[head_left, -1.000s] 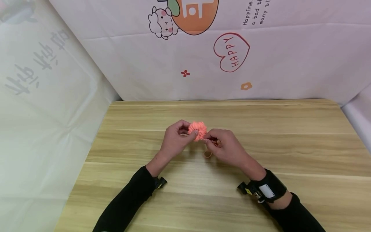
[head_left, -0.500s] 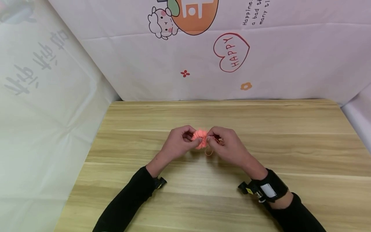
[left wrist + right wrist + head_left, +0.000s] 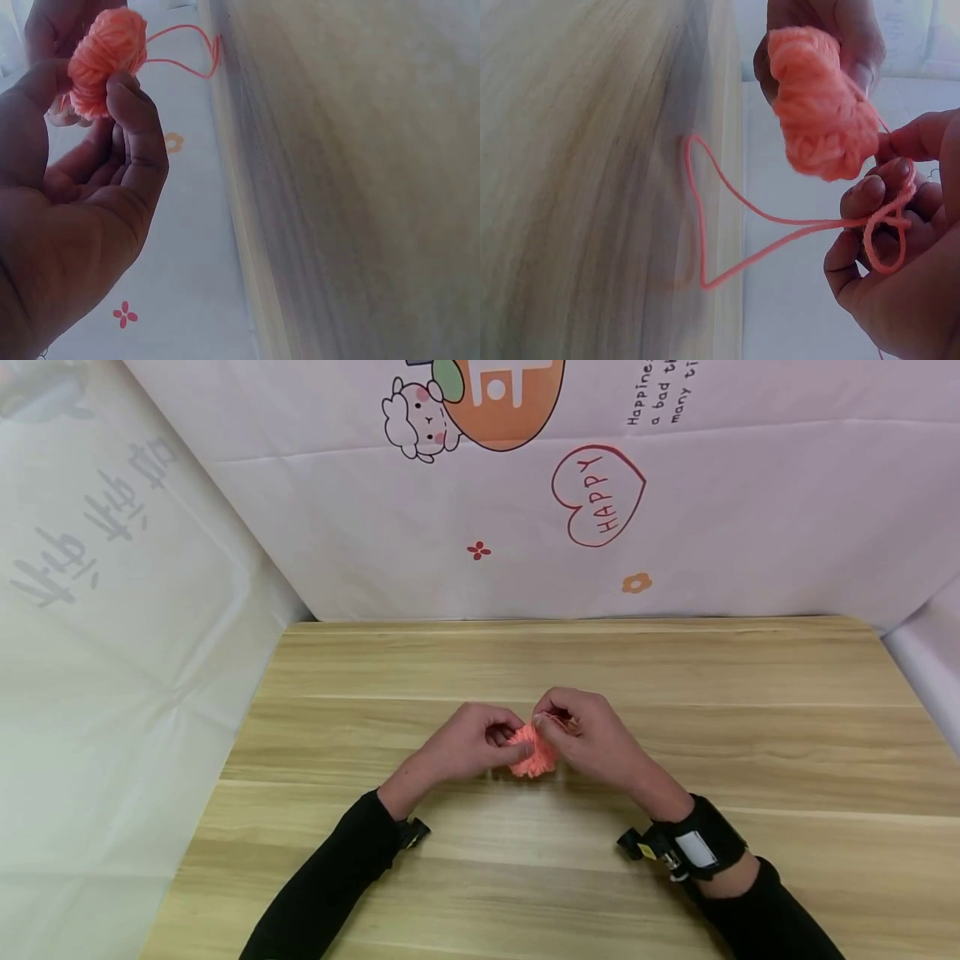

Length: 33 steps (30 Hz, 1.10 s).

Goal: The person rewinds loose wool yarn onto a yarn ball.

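A coral-pink ring of wound yarn (image 3: 534, 758) is held above the table by my left hand (image 3: 467, 742), its thumb and forefinger pinching the near side. In the left wrist view the thick wraps of the yarn ring (image 3: 109, 52) show between those fingers. My right hand (image 3: 588, 728) is just to the right of it. From the right wrist view, the right hand (image 3: 915, 217) pinches a yarn strand (image 3: 877, 118) that runs to the ring. Its other fingers hold slack yarn, and a long loop (image 3: 697, 210) hangs from them.
The wooden tabletop (image 3: 480, 877) lies under both hands. A white printed cloth (image 3: 337, 527) rises behind its far edge, and another pale cloth (image 3: 112, 693) hangs at the left. Both wrists carry small cameras, one a black strapped camera (image 3: 637, 845) on the right.
My left hand has brought the yarn ring nearer to my body and rightward, and turned it so its centre hole no longer shows. The right hand has moved only slightly.
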Motion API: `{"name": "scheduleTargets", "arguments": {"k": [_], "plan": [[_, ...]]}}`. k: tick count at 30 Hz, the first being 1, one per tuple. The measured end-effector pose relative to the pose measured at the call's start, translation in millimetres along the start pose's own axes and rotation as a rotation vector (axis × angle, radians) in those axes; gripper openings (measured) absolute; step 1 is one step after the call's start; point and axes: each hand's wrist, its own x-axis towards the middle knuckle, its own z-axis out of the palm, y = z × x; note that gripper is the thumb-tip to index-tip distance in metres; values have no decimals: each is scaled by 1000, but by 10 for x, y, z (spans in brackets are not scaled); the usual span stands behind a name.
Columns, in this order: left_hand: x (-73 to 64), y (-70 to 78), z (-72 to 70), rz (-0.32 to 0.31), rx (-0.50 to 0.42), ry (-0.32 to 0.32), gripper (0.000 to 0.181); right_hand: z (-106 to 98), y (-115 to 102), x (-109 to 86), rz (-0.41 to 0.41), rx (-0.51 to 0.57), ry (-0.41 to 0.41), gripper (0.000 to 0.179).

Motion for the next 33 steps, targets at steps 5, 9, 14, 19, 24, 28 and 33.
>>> {"name": "scheduleTargets", "arguments": {"k": [5, 9, 14, 19, 24, 28, 33], "plan": [[0, -1, 2, 63, 0, -55, 11, 36, 225, -7, 1, -3, -14, 9], [9, -2, 8, 145, -16, -78, 13, 40, 298, -17, 16, 0, -25, 11], [-43, 232, -50, 221, -35, -66, 14, -12, 132, -6, 93, 2, -2, 11], [-74, 323, -84, 255, -61, -51, 15, -30, 88, -2, 152, 6, 34, 12], [-75, 316, -84, 295, -119, -29, 16, -4, 271, -16, 155, 33, 59, 13], [-77, 307, -82, 301, -162, -10, 19, -17, 281, -7, 166, 40, 61, 14], [-81, 312, -84, 301, -213, 28, 21, -37, 267, -3, 179, 58, 76, 14]]}}
